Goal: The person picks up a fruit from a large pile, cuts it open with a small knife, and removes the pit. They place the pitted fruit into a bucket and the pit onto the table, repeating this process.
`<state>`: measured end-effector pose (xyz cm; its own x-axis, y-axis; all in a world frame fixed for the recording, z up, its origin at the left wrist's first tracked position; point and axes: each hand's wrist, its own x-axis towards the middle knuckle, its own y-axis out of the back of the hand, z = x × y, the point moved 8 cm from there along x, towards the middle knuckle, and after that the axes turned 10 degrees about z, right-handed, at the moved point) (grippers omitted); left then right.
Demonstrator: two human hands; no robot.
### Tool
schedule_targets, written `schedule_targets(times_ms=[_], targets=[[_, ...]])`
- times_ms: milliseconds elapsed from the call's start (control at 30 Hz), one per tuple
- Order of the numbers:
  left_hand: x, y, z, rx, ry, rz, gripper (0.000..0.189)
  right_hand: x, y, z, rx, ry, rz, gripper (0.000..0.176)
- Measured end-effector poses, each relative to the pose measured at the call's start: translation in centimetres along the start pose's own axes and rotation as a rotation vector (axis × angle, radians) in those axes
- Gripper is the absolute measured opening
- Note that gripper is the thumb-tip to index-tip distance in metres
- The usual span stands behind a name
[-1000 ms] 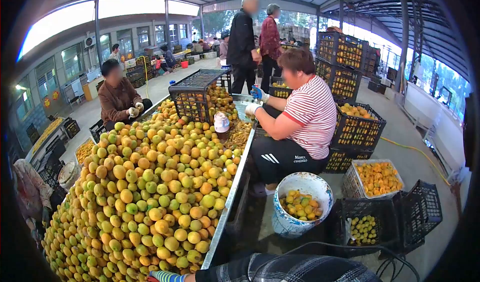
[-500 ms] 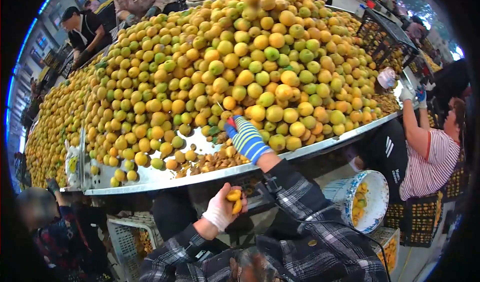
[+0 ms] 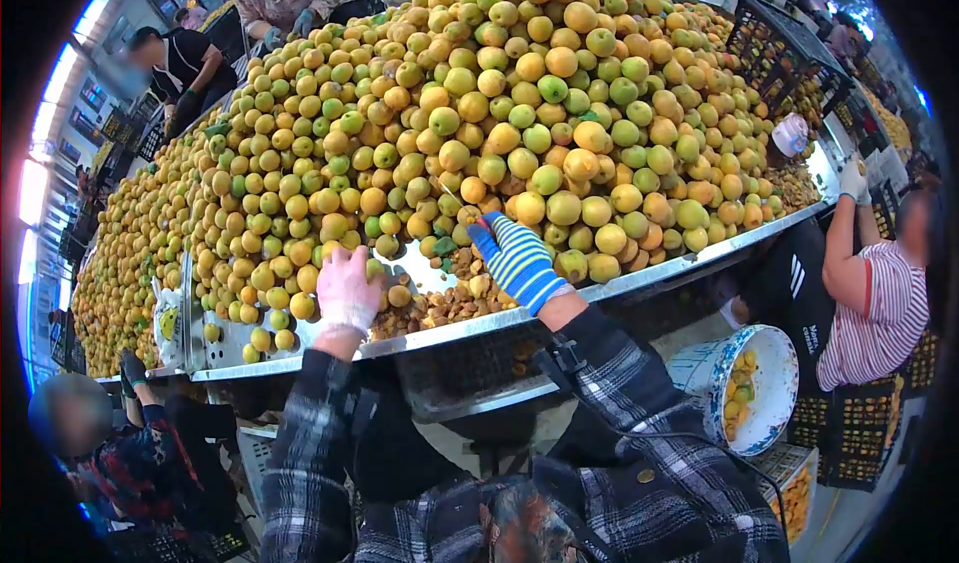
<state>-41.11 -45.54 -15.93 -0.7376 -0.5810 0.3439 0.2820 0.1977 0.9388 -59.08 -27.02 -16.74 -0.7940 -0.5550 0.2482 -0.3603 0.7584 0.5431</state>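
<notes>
My left hand (image 3: 350, 288), in a thin pale glove, is at the near edge of a large heap of apricots (image 3: 400, 153). Its fingers bend down around an apricot (image 3: 375, 269), and their tips are partly hidden. My right hand (image 3: 517, 260) wears a blue, yellow and white striped glove and is closed on a small knife (image 3: 451, 194), whose thin blade points up and left toward the fruit. Beneath and between the hands, a pile of brown pits and scraps (image 3: 440, 303) lies on the metal table (image 3: 290, 365).
On the right stands a paint-spotted white bucket (image 3: 774, 383) with cut fruit inside. A black crate (image 3: 779, 48) rests on the table's far right. A person in a striped shirt (image 3: 879, 313) sits at the right; others work at the left and far side. A white bag (image 3: 168, 325) hangs at left.
My left hand has moved up from below the table edge to the heap; the yellow fruit pieces it held are no longer in it. My right hand stays near the pits with the knife.
</notes>
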Motion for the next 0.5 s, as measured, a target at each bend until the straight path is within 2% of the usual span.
schedule_targets(times_ms=[33,100,133,233,367,400,500], targets=[[0.7,-0.6,-0.3,-0.001,-0.001,0.001,0.04,-0.1,0.0,-0.4,-0.007,0.018,0.005,0.041],[1.4,-3.5,-0.6,0.136,-0.032,-0.201,0.036,0.1,0.0,-0.8,-0.017,0.035,0.014,0.041],[1.7,-3.9,-0.4,0.174,-0.041,-0.218,0.032,0.0,0.0,-1.0,-0.003,0.043,0.02,0.041],[1.8,-3.8,0.5,0.087,-0.096,-0.128,0.029,-0.2,-0.3,-1.1,0.047,0.041,0.002,0.038],[1.2,-4.7,0.4,-0.114,-0.086,-0.067,0.04,0.0,-1.3,-0.7,0.119,0.042,0.005,0.035],[0.8,-5.0,0.4,-0.06,-0.081,-0.089,0.048,-0.4,-1.5,-0.6,0.133,0.057,0.003,0.034],[0.7,-4.4,0.6,0.042,0.024,-0.189,0.048,-0.8,-1.6,-1.2,0.133,0.061,-0.045,0.035]])
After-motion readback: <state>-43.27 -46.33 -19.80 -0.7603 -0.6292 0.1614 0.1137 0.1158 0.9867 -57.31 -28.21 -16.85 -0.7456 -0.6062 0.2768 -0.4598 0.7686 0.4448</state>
